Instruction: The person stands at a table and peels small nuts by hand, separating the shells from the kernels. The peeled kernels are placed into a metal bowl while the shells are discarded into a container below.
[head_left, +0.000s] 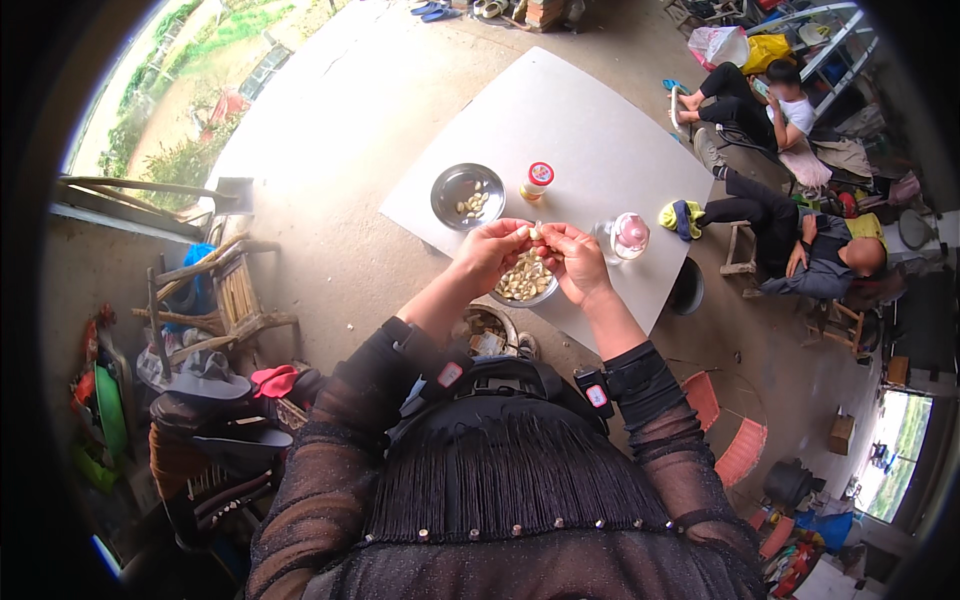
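Over the near edge of a white table (570, 105), my left hand (487, 251) and my right hand (577, 259) meet fingertip to fingertip. Between them they pinch a small pale garlic clove (534, 233). Directly below is a metal bowl (526, 303) full of garlic cloves (517, 283) that look unpeeled; my hands partly cover it. Beyond my left hand stands a second steel bowl (452, 184) with several smooth, pale cloves (474, 204) at its bottom.
A red-lidded jar (540, 176) and a clear container with a pink lid (630, 236) stand on the table. Below its near edge is a bin with scraps (484, 330). Two seated people (787, 112) are at the right. A wooden chair (240, 292) stands left.
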